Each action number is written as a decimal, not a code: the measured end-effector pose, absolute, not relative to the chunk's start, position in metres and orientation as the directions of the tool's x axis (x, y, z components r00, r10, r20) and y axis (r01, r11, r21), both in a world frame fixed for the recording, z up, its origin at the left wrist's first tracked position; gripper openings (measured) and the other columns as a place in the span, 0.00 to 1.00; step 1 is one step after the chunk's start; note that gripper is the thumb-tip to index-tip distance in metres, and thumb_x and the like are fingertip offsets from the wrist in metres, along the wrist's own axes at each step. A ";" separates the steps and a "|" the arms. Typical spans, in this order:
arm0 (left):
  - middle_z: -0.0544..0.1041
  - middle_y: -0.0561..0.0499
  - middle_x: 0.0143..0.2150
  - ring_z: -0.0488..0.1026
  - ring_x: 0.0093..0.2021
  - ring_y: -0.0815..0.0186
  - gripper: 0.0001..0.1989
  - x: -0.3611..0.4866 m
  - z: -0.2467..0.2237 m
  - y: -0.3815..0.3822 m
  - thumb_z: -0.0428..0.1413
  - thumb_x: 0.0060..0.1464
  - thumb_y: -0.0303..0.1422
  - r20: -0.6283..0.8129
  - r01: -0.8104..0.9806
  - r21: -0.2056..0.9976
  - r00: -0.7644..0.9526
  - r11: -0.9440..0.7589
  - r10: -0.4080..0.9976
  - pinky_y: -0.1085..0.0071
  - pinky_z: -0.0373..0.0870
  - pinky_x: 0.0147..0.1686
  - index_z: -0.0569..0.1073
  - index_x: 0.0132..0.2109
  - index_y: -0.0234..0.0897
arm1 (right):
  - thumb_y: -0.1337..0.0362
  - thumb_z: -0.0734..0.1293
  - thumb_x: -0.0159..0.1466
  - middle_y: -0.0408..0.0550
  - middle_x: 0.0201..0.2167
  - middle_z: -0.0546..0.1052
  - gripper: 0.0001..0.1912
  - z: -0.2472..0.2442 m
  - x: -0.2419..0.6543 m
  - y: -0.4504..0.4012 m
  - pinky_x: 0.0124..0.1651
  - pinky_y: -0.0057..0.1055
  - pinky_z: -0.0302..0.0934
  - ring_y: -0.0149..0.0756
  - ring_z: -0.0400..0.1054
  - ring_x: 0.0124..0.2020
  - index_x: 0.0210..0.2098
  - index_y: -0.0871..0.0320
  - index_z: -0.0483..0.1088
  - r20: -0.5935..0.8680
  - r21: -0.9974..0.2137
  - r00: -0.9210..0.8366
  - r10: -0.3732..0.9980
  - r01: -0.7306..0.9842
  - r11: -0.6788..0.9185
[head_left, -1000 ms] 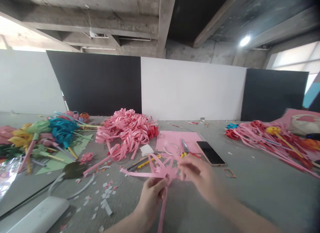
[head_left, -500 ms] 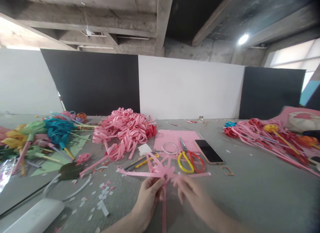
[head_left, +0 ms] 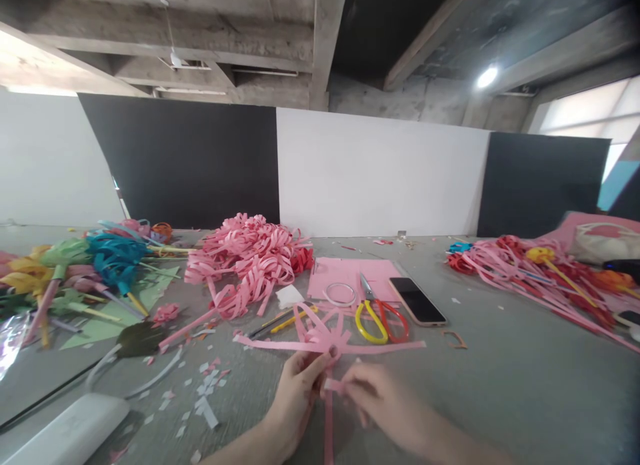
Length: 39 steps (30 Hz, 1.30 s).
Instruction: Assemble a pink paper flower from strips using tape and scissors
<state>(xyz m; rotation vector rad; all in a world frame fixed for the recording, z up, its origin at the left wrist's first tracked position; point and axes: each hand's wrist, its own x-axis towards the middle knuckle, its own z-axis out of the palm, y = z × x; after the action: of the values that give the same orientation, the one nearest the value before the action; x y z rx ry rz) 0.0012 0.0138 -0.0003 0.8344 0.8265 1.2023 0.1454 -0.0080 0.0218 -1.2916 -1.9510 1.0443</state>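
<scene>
My left hand (head_left: 301, 388) pinches a pink paper-strip flower (head_left: 323, 335) near its centre, where a small rolled ring shows. Looped petals stand on its far side, and long strips spread left, right and toward me. Just right of it, my right hand (head_left: 373, 392) is closed on a pink paper strip (head_left: 336, 385), whose pale end points left toward my left fingers. Slight blur covers the right fingertips. Beyond the flower lie scissors (head_left: 373, 315) with one yellow and one red handle, and a yellow utility knife (head_left: 294, 320).
A smartphone (head_left: 417, 301) lies right of the scissors, by pink paper sheets (head_left: 327, 272) and a ring of clear tape (head_left: 340, 294). Curled pink strips (head_left: 245, 258) are heaped behind. Paper flowers (head_left: 117, 258) and a white power bank (head_left: 75, 432) sit left; more strips (head_left: 525, 272) lie right.
My right hand has drawn back slightly toward me from the flower's right side, and the strip's pale end now shows in its fingers. My left hand keeps its hold.
</scene>
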 end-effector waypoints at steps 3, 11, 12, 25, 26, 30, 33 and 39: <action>0.67 0.56 0.20 0.57 0.16 0.78 0.11 0.001 -0.003 0.016 0.61 0.38 0.34 -0.103 -0.425 0.889 0.181 0.173 0.978 0.80 0.51 0.15 0.71 0.28 0.31 | 0.61 0.58 0.59 0.41 0.20 0.71 0.11 0.010 0.139 -0.005 0.25 0.22 0.54 0.29 0.63 0.22 0.30 0.56 0.71 0.117 -0.889 -0.400 0.909 0.366 0.275; 0.66 0.58 0.17 0.54 0.12 0.81 0.09 0.000 -0.006 0.017 0.56 0.45 0.34 -0.049 -0.350 0.928 0.223 0.127 0.974 0.81 0.46 0.14 0.70 0.30 0.31 | 0.55 0.57 0.60 0.42 0.20 0.69 0.19 0.001 0.137 0.000 0.27 0.23 0.53 0.29 0.61 0.24 0.24 0.60 0.70 0.210 -0.883 -0.262 0.942 0.364 0.298; 0.65 0.58 0.17 0.54 0.12 0.81 0.09 0.001 -0.006 0.017 0.56 0.45 0.34 -0.050 -0.346 0.929 0.225 0.128 0.973 0.81 0.45 0.14 0.70 0.30 0.31 | 0.55 0.56 0.60 0.42 0.21 0.69 0.19 0.000 0.136 -0.001 0.27 0.23 0.53 0.30 0.61 0.25 0.25 0.60 0.71 0.214 -0.890 -0.265 0.940 0.345 0.299; 0.61 0.59 0.13 0.53 0.13 0.80 0.09 0.001 -0.007 0.015 0.56 0.41 0.32 -0.093 -0.300 0.940 0.232 0.162 0.968 0.80 0.47 0.16 0.67 0.21 0.30 | 0.57 0.56 0.61 0.44 0.25 0.73 0.17 -0.006 0.134 -0.004 0.33 0.24 0.55 0.33 0.64 0.29 0.27 0.58 0.72 0.289 -0.897 -0.172 0.942 0.294 0.329; 0.61 0.59 0.13 0.53 0.13 0.80 0.09 0.001 -0.007 0.016 0.56 0.41 0.31 -0.092 -0.302 0.940 0.231 0.161 0.969 0.80 0.46 0.16 0.67 0.21 0.30 | 0.57 0.57 0.61 0.44 0.25 0.72 0.17 -0.006 0.134 -0.004 0.33 0.24 0.55 0.32 0.64 0.29 0.27 0.58 0.72 0.297 -0.892 -0.172 0.939 0.301 0.337; 0.60 0.59 0.12 0.53 0.13 0.79 0.11 0.001 -0.006 0.015 0.56 0.41 0.32 -0.094 -0.326 0.932 0.212 0.161 0.973 0.80 0.45 0.16 0.64 0.18 0.32 | 0.57 0.56 0.61 0.43 0.24 0.72 0.18 -0.005 0.133 -0.004 0.34 0.24 0.55 0.32 0.64 0.29 0.25 0.58 0.71 0.317 -0.889 -0.184 0.930 0.284 0.359; 0.61 0.59 0.12 0.54 0.13 0.78 0.13 0.001 -0.006 0.015 0.57 0.40 0.35 -0.118 -0.352 0.920 0.177 0.175 0.977 0.79 0.46 0.16 0.63 0.19 0.33 | 0.57 0.57 0.61 0.43 0.26 0.72 0.16 -0.005 0.133 -0.005 0.36 0.25 0.56 0.33 0.64 0.31 0.26 0.58 0.71 0.317 -0.901 -0.171 0.933 0.254 0.353; 0.62 0.59 0.11 0.54 0.13 0.79 0.12 0.000 -0.010 0.017 0.56 0.41 0.34 -0.098 -0.330 0.930 0.199 0.161 0.975 0.79 0.48 0.17 0.64 0.18 0.32 | 0.57 0.57 0.61 0.44 0.25 0.73 0.17 -0.006 0.133 -0.005 0.34 0.25 0.56 0.32 0.64 0.29 0.24 0.58 0.71 0.284 -0.928 -0.183 0.941 0.196 0.318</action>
<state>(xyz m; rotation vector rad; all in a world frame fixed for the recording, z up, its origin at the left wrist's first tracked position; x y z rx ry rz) 0.0001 0.0167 -0.0103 0.9384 0.8841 1.1304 0.1331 -0.0047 -0.0063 -1.0534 -1.6165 0.9659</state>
